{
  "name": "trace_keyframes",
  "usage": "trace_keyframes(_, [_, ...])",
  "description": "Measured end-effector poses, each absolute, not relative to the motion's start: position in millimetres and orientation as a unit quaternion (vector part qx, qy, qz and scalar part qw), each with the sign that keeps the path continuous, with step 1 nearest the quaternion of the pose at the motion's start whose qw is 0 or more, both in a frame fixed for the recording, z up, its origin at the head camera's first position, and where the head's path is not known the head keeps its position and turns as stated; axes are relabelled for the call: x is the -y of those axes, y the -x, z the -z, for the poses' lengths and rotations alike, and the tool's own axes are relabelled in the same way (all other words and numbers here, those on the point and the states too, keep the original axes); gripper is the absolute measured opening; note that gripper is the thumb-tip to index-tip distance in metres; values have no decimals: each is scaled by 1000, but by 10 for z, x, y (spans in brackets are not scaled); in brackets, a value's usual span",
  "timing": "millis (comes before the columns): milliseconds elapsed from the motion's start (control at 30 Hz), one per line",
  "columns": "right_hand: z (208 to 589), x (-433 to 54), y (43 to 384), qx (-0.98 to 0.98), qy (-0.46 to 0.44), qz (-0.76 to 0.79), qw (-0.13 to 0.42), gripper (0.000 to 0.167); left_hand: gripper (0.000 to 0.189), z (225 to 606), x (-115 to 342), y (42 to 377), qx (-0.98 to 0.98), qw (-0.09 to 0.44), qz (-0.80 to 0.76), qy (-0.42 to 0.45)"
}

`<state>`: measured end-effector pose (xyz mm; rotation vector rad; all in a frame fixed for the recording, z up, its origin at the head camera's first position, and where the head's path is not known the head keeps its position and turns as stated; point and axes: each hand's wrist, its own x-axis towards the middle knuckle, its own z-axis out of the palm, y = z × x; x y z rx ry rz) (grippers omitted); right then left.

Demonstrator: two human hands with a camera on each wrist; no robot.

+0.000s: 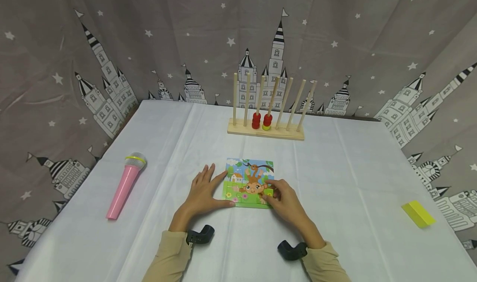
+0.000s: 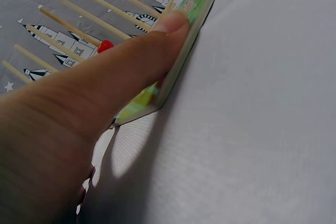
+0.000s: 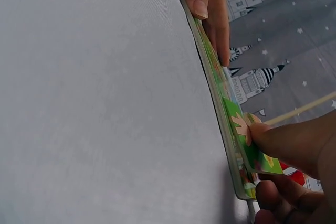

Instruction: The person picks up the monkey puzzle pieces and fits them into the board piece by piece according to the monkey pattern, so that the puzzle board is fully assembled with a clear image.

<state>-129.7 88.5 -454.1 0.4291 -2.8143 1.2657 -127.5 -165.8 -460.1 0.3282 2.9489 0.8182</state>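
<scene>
A picture puzzle of a hanging monkey (image 1: 253, 178) lies in a green-edged board (image 1: 246, 205) at the middle of the table. From the left, my left hand (image 1: 201, 195) steadies that board, its thumb (image 2: 170, 24) resting on the near edge and its fingers extended along the side. My right hand (image 1: 287, 203) pinches a green puzzle piece (image 3: 243, 129) between thumb and fingers over the near right corner. In the right wrist view the piece is tilted up from the board. It bears a light hand-like shape and a yellow patch. The fingers hide part of it.
A wooden peg stand (image 1: 264, 132) with upright rods and a few red and yellow beads is behind the puzzle. To the left lies a pink toy microphone (image 1: 124, 186); at far right, a yellow block (image 1: 418, 214). A grey castle-print curtain (image 1: 208, 33) hangs beyond the white table (image 1: 346, 182).
</scene>
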Motion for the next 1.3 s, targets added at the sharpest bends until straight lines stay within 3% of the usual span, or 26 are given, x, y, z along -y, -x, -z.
trace_keyframes(1300, [4500, -804, 1169, 954, -171, -245, -9, 41, 94, 4625, 1661, 1283, -958, 32, -262, -107])
